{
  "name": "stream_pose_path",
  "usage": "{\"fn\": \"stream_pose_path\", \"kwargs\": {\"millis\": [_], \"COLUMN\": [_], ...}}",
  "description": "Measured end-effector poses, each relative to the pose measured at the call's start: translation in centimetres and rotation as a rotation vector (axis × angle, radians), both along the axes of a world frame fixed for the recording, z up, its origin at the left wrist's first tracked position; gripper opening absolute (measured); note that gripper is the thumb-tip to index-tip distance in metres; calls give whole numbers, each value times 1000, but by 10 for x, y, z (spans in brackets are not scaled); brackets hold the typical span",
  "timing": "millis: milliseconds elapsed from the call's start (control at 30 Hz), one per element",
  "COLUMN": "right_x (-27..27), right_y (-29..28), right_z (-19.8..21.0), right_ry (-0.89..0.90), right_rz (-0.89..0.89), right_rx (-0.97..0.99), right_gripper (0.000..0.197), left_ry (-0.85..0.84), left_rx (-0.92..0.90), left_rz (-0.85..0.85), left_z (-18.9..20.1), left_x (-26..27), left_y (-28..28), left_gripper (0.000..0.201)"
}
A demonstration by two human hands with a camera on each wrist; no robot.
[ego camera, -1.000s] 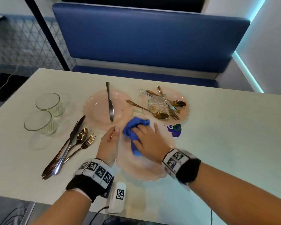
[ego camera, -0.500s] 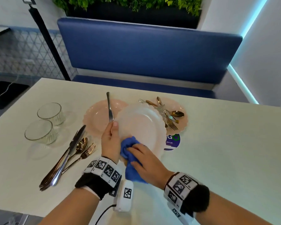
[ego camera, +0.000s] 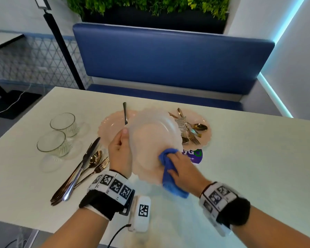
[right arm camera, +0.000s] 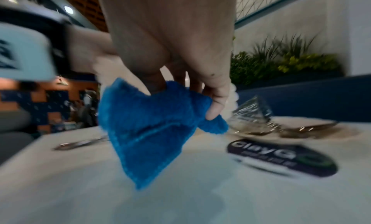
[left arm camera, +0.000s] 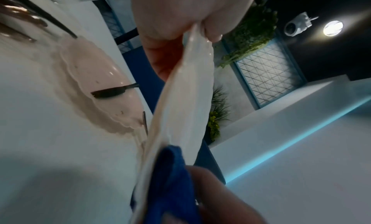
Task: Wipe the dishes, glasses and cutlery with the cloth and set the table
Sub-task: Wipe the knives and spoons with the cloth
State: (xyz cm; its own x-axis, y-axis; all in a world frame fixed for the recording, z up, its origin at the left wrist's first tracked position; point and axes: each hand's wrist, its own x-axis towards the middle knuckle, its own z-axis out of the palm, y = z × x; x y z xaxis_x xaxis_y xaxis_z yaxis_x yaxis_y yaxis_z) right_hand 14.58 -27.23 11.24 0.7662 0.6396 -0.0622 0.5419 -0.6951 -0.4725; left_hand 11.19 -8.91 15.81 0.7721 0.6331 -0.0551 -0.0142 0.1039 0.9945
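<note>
My left hand [ego camera: 119, 151] grips the left rim of a pale pink scalloped plate [ego camera: 151, 140], held tilted above the table; in the left wrist view thumb and fingers pinch that plate [left arm camera: 186, 90] edge-on. My right hand [ego camera: 182, 169] holds a blue cloth [ego camera: 170, 178] bunched against the plate's lower right rim. The right wrist view shows the cloth [right arm camera: 152, 129] hanging from the fingers [right arm camera: 216, 103]. Behind lie a second pink plate [ego camera: 111, 126] with a knife [ego camera: 125, 112] on it, and a third plate [ego camera: 203, 140] bearing a tipped glass [ego camera: 182, 125] and gold cutlery.
Two glasses [ego camera: 59, 133] stand at the left, with a knife, spoon and fork [ego camera: 81, 172] beside them. A round sticker [ego camera: 195, 156] is on the table [ego camera: 249, 158]. A white tagged device [ego camera: 140, 213] with a cable lies at the near edge. A blue bench [ego camera: 168, 58] backs the table.
The plate has been lifted off the table and tilted up by my left hand. The cloth has slid from the plate's upper part down to its lower right rim.
</note>
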Motion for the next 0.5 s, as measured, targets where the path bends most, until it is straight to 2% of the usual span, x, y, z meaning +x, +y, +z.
{"fn": "stream_pose_path", "kwargs": {"millis": [67,133,200,333,367,433,467,500], "right_x": [-26,-30,-18,21,28,37,38,40], "right_y": [7,9,2,-34,-43,-57,-61,-64], "right_z": [-1,7,20,39,42,40,37,33], "right_ry": [122,370,669,1053,1105,1076,1029,1100], "right_rz": [117,109,-30,-404,-454,-510,-537,-531], "right_rx": [101,250,473,1102,1229,1338,1297,1257], "right_gripper": [33,28,26,27,29,34,53,81], "left_ry": [27,94,170,405,484,593,623,638], "left_rx": [18,15,41,127,186,271,290,287], "left_rz": [28,8,-54,-236,-291,-368,-392,-408], "left_z": [-7,-10,-13,-19,-22,-33,-38,-42], "left_x": [0,-2,-6,-17,-19,-22,-22,-21], "left_y": [-2,-4,-3,0,-1,-4,-6,-9], "left_gripper": [24,22,23,38,48,66,66,63]}}
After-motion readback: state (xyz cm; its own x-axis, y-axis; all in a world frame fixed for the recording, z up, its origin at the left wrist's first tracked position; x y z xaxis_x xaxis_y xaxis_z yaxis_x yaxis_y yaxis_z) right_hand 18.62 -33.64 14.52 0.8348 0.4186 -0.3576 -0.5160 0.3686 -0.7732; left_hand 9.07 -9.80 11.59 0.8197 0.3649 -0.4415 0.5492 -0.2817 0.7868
